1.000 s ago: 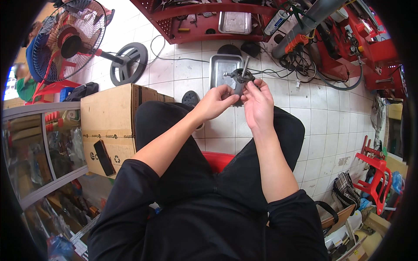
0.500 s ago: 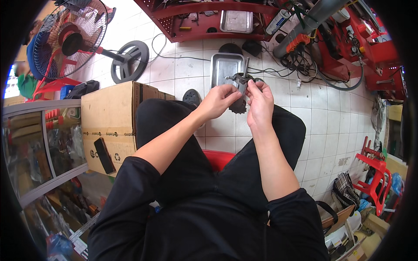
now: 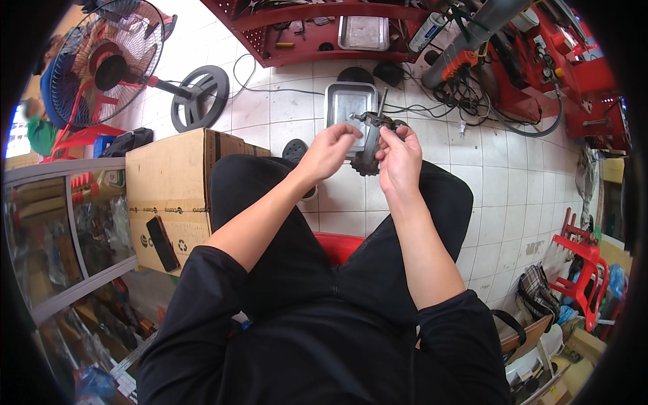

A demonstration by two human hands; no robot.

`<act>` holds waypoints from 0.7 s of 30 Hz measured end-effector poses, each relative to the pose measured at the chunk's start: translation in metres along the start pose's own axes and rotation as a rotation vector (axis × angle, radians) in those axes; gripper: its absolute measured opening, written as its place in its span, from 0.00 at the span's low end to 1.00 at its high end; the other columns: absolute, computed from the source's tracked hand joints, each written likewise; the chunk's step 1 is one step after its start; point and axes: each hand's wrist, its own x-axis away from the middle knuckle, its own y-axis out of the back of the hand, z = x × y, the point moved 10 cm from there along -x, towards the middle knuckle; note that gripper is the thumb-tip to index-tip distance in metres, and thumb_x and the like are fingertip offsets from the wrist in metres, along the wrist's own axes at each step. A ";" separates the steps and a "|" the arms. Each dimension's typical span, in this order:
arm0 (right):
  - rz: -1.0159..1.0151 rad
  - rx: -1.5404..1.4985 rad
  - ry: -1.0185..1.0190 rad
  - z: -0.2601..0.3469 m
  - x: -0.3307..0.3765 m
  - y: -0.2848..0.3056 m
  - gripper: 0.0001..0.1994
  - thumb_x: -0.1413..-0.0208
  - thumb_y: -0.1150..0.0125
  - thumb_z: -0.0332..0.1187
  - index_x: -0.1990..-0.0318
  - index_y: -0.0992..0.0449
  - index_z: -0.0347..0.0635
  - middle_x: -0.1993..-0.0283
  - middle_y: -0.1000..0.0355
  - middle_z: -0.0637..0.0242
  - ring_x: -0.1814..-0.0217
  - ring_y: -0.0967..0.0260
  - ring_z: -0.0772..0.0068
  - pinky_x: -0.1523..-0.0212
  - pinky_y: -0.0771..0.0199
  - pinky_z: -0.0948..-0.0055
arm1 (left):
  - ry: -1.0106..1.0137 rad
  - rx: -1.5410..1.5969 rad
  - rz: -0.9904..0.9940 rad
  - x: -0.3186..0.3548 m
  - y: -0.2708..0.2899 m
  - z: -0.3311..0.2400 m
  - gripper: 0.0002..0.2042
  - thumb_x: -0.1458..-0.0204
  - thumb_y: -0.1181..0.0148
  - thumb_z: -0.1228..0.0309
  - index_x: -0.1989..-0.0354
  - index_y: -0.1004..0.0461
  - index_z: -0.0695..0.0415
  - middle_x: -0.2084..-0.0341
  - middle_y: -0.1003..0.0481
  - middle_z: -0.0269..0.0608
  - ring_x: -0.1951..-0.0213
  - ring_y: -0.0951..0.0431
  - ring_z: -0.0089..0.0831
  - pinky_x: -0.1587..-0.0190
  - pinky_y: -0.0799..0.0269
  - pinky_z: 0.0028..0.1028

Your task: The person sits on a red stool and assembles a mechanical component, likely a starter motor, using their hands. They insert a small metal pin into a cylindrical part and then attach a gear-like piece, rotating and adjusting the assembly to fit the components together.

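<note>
A dark metal machine part (image 3: 366, 162) hangs in front of my knees, with a toothed lower end and a thin rod rising from its top. My right hand (image 3: 398, 158) grips its right side between thumb and fingers. Just left of the part, my left hand (image 3: 329, 154) is apart from it, its thumb and fingers drawn together; whether anything small is between them is hidden. Beyond both hands, a shallow metal tray (image 3: 337, 101) lies on the tiled floor, partly behind the part and my left fingertips.
A cardboard box (image 3: 169, 179) with a black phone (image 3: 162, 244) on it stands by my left knee. Farther left is a standing fan (image 3: 111, 71). A red tool cart (image 3: 270, 50) stands ahead; cables (image 3: 462, 101) tangle at right, beyond them a red stool (image 3: 580, 260).
My left hand has come off the metal part and shifted slightly left. The part has turned a little in my right hand, which keeps its hold.
</note>
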 end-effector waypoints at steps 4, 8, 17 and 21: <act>-0.019 -0.004 -0.011 0.000 -0.005 0.006 0.14 0.51 0.40 0.24 0.60 0.38 0.42 0.70 0.32 0.71 0.74 0.37 0.83 0.81 0.42 0.84 | -0.062 0.074 0.010 0.000 0.004 -0.025 0.12 0.42 0.57 0.74 0.53 0.33 0.64 0.69 0.29 0.37 0.67 0.30 0.23 0.64 0.34 0.22; -0.050 0.029 -0.027 -0.003 -0.004 0.006 0.13 0.51 0.40 0.25 0.61 0.38 0.44 0.70 0.33 0.72 0.74 0.37 0.84 0.81 0.42 0.84 | -0.308 0.014 -0.099 0.008 -0.001 -0.070 0.12 0.43 0.57 0.79 0.51 0.36 0.64 0.63 0.26 0.43 0.64 0.27 0.27 0.61 0.32 0.25; -0.040 0.053 -0.040 -0.003 0.001 0.002 0.12 0.51 0.40 0.25 0.64 0.38 0.46 0.70 0.34 0.72 0.74 0.37 0.83 0.81 0.44 0.83 | -0.540 -0.377 -0.143 0.016 0.001 -0.098 0.09 0.56 0.40 0.80 0.64 0.25 0.58 0.64 0.23 0.39 0.64 0.25 0.33 0.61 0.31 0.29; -0.046 0.063 -0.043 -0.005 0.002 0.002 0.11 0.51 0.40 0.25 0.65 0.38 0.47 0.70 0.35 0.72 0.74 0.38 0.84 0.82 0.44 0.83 | -0.550 -0.379 -0.161 0.016 0.001 -0.095 0.09 0.58 0.38 0.81 0.66 0.23 0.58 0.69 0.22 0.38 0.66 0.25 0.33 0.62 0.30 0.29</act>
